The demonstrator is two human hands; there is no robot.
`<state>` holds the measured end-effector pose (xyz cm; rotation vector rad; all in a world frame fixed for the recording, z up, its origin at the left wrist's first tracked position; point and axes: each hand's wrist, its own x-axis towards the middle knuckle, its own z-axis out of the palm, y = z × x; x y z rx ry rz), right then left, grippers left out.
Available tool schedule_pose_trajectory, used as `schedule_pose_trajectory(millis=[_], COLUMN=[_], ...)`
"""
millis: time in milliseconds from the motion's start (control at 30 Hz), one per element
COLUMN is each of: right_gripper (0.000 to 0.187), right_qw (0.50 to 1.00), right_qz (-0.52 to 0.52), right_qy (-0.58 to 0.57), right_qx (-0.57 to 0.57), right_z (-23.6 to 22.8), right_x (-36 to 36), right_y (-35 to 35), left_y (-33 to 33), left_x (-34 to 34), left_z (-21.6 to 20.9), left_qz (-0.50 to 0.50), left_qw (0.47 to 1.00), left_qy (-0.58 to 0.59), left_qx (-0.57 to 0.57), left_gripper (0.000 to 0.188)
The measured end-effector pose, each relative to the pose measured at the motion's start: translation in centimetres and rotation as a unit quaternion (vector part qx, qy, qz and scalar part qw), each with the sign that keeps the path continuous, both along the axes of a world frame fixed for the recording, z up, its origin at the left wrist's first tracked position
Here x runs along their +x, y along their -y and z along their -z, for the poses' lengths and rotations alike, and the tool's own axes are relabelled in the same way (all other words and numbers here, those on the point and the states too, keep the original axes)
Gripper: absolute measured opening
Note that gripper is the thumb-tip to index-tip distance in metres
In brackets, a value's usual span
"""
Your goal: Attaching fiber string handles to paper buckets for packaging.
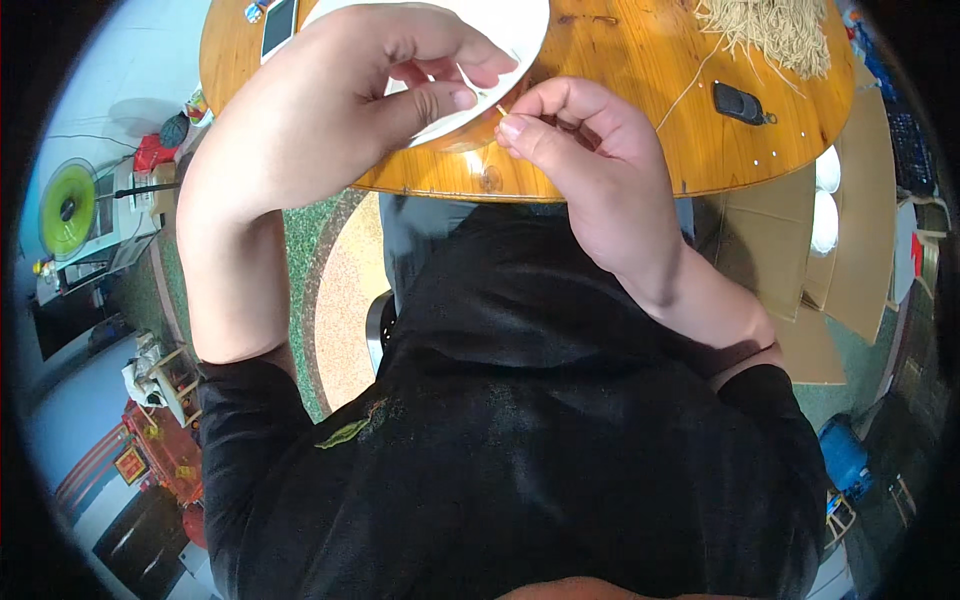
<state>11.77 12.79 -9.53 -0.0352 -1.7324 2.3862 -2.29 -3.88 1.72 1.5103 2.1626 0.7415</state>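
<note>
My left hand [410, 75] arches over the white oval plate [340, 8], thumb and fingers curled round a thin pale strand [465, 76]. Just to its right, thumb and forefinger of my right hand [590, 135] are pinched together over the table edge. A short yellowish tip [502, 111] of something thin pokes out of that pinch. Whether both hands hold the same strand, I cannot tell. At the far right of the wooden table [620, 60] lies a bundle of beige cords [770, 38], one loose cord trailing toward my right hand.
A black key fob [738, 103] lies right of my right hand, with small white bits near the table's edge. A phone [280, 28] rests at the far left. Open cardboard boxes [850, 220] stand at the right, and a green fan [70, 207] is at the left.
</note>
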Motion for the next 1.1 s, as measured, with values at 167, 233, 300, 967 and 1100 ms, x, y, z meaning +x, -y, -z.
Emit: schedule_pose_trajectory(millis=[167,233,300,967,1100], right_gripper=[0.01,0.01,0.011,0.008,0.008], right_qw=[1.0,1.0,1.0,0.999,0.999], right_qz=[-0.008,-0.002,0.004,-0.017,-0.019], right_qy=[-0.008,-0.013,-0.018,-0.043,-0.031], right_qx=[0.003,0.005,0.007,0.008,0.019], right_z=[0.1,-0.1,-0.3,-0.2,-0.1], right_x=[-0.2,-0.2,-0.2,0.0,0.0], right_y=[-0.2,-0.2,-0.1,0.1,0.1], left_y=[-0.5,-0.4,-0.2,1.5,0.7], left_x=[-0.2,0.0,0.2,4.7,6.1], left_z=[-0.2,0.0,0.3,0.4,1.0], left_qz=[0.017,0.007,-0.003,-0.151,-0.113], left_qw=[0.999,1.0,1.0,0.964,0.972], left_qy=[0.031,0.013,-0.006,0.137,-0.067], left_qx=[-0.034,-0.02,-0.008,0.168,0.194], left_gripper=[0.015,0.013,0.011,0.01,0.007])
